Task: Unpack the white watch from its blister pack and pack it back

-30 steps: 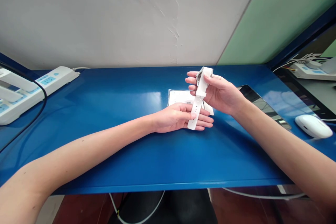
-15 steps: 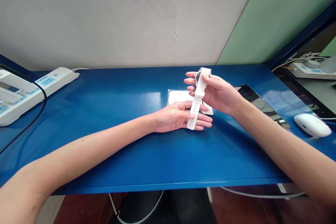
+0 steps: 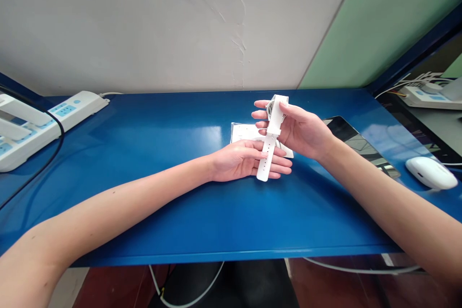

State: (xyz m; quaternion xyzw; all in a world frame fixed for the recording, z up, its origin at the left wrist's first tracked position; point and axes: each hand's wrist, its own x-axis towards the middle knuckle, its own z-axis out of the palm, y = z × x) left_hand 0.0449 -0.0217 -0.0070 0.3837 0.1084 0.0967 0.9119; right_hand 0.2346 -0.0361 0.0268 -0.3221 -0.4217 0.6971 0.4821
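Between my hands is a white wristwatch (image 3: 276, 115), its strap running down toward me with a row of holes near the tip. My right hand (image 3: 301, 130) grips the upper end by the case, thumb on the strap and fingers behind. The watch face is mostly hidden. My left hand (image 3: 249, 160) pinches the lower strap, thumb on top and fingers stretched out underneath. Behind my hands a white packet or card (image 3: 241, 132) lies on the blue table (image 3: 173, 130), partly covered by them.
A white power strip (image 3: 68, 110) with plugs and a black cable (image 3: 59, 147) stands at the left. To the right lie a dark glossy tablet or phone (image 3: 355, 139) and a white rounded case (image 3: 431, 173). A wall (image 3: 162, 33) rises behind the table.
The watch has shifted slightly down and left, and its strap tip reaches a little lower past my left fingers. Both hands stay nearly in place.
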